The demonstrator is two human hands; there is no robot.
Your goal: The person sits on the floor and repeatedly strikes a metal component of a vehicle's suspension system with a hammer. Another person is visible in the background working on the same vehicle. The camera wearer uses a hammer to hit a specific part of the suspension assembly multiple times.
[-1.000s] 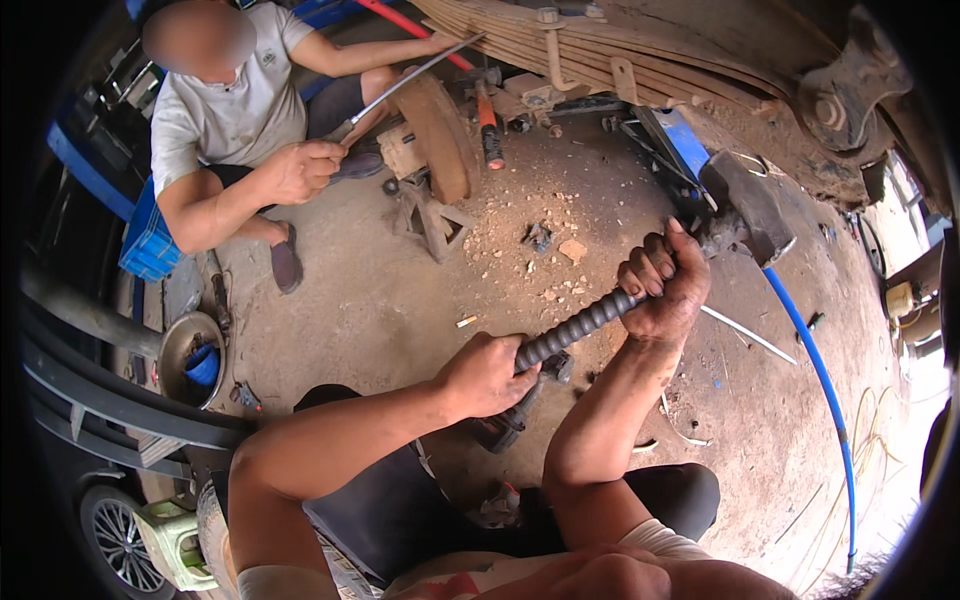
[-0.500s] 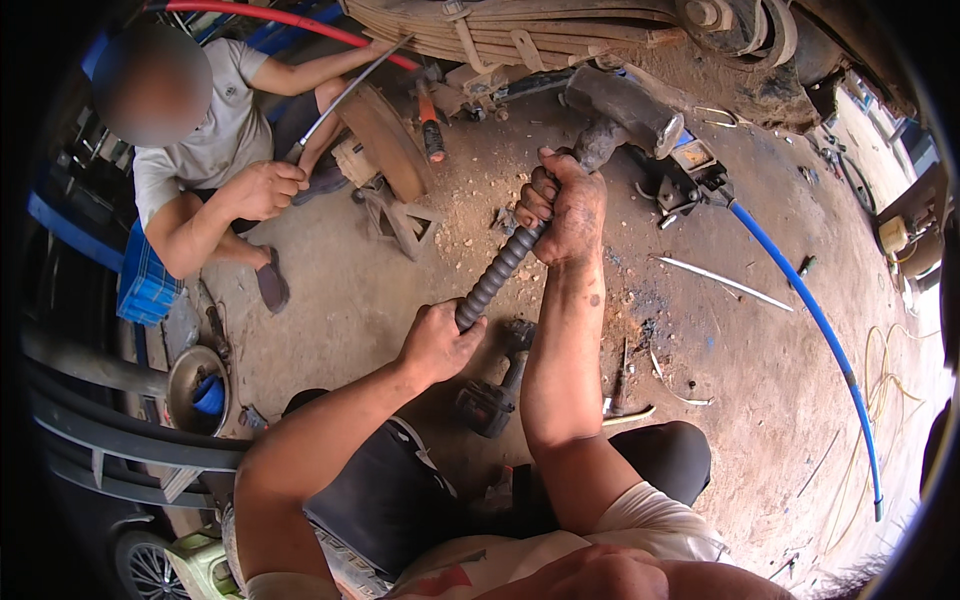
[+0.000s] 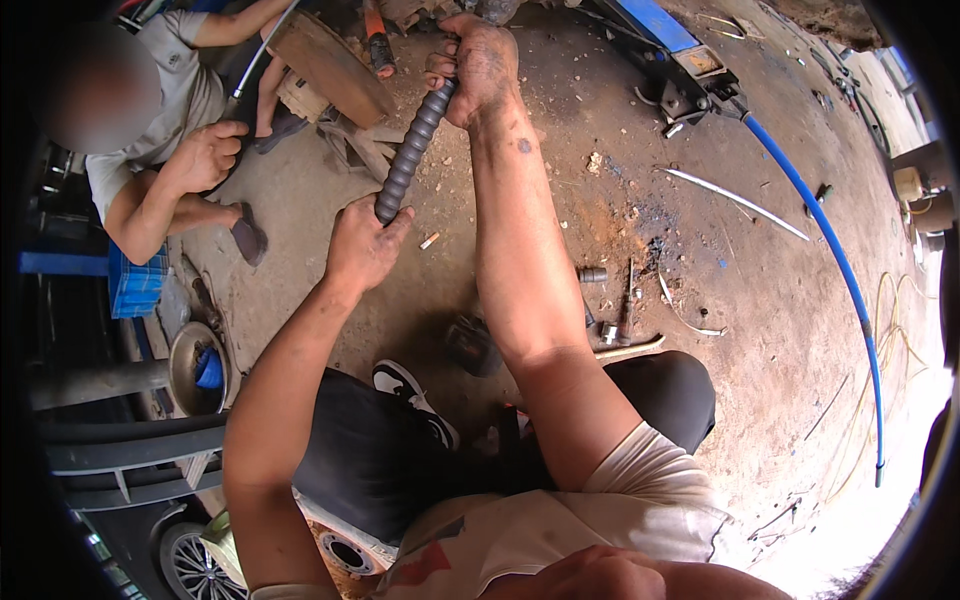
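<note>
Both my hands grip a sledgehammer by its black ribbed handle point(image 3: 415, 145), which slants up and to the right. My left hand point(image 3: 365, 245) is wrapped round the handle's lower end. Further up, my right hand point(image 3: 482, 70) is closed round it close to the hammer head point(image 3: 497, 10), most of which is cut off by the top edge. At the left a co-worker crouches, one hand point(image 3: 205, 155) closed near the lower end of a thin metal bar point(image 3: 262, 52). Between us stands a curved brown metal piece point(image 3: 335, 75).
A blue floor jack point(image 3: 690, 85) with a long blue handle point(image 3: 820, 215) lies at the right. A thin pale strip point(image 3: 735, 200), a socket point(image 3: 592, 274) and a screwdriver point(image 3: 628, 300) lie on the floor. A metal bowl point(image 3: 180, 400) is at the left; a dark power tool point(image 3: 470, 345) is partly hidden.
My hands and the hammer have moved up and left in the view, the head now mostly out of frame. The leaf springs have left the view. The whole scene has shifted.
</note>
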